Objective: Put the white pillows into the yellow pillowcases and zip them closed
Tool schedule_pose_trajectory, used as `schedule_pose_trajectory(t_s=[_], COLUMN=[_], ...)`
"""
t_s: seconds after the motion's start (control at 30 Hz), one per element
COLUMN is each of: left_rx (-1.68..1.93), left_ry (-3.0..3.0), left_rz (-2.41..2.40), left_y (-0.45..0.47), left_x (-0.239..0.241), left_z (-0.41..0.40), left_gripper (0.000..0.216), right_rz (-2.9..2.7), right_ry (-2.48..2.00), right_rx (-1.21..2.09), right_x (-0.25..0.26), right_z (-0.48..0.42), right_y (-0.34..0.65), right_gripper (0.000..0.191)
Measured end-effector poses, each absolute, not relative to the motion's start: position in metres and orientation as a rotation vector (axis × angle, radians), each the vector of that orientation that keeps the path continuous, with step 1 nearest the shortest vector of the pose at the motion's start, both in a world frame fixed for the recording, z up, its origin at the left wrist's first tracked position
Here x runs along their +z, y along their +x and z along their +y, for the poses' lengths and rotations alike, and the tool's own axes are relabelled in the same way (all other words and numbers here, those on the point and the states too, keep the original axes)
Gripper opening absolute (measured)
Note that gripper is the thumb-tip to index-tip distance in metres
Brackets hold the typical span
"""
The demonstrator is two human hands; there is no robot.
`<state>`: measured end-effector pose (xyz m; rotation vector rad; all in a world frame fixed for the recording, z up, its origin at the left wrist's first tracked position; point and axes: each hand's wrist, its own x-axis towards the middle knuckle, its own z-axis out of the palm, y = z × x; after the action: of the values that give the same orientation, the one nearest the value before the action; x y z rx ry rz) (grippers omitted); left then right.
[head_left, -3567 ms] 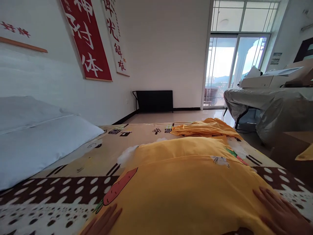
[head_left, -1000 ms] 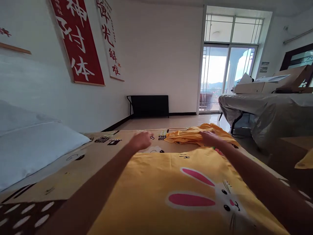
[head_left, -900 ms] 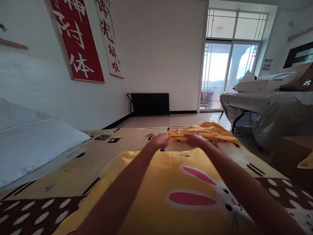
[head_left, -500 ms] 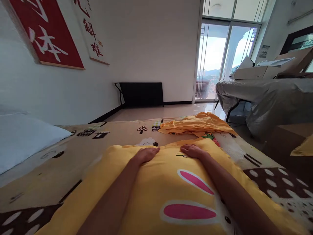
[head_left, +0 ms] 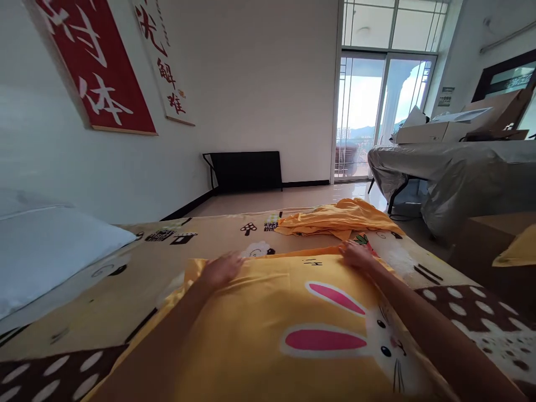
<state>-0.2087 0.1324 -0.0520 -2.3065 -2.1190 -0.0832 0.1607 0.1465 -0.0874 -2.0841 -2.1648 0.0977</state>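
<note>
A yellow pillow point(head_left: 251, 335) with a printed rabbit lies in front of me, its far edge running between my hands. My left hand point(head_left: 224, 269) is on the pillow near the far left corner. Motion smears its fingers, so their grip cannot be made out; creases run across the cloth beside it. My right hand point(head_left: 355, 257) is at the far right corner, fingers bent over the edge and closed on the cloth. Beyond it, a crumpled orange-yellow cloth point(head_left: 341, 218) lies on the patterned blanket point(head_left: 218, 240).
A white pillow point(head_left: 58, 251) rests at the left. To the right, a plastic-covered table point(head_left: 452, 159) carries white boxes point(head_left: 435, 131), with a cardboard box point(head_left: 489, 240) below. A black folded panel point(head_left: 247, 170) leans against the far wall, left of the glass door point(head_left: 364, 111).
My hands have moved apart, from flat on the pillow's upper part to its far corners. The far edge looks straighter, and more of the rabbit's face shows. The view has tilted up slightly.
</note>
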Motion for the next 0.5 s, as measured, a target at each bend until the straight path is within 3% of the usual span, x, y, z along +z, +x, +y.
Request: schedule_pose_trajectory(t_s=[0.23, 0.5], left_rx=[-0.203, -0.504], left_ry=[-2.697, -2.428], left_rz=[-1.801, -1.920], left_y=[-0.097, -0.205], left_x=[-0.066, -0.112], left_z=[0.076, 0.027], left_gripper=[0.050, 0.053], right_rz=[-2.487, -2.199], right_ry=[-1.520, -1.540], right_rx=[0.177, 0.204], right_x=[-0.074, -0.119], right_z=[0.079, 0.053], right_y=[0.051, 0.136], right_gripper=[0.036, 0.050])
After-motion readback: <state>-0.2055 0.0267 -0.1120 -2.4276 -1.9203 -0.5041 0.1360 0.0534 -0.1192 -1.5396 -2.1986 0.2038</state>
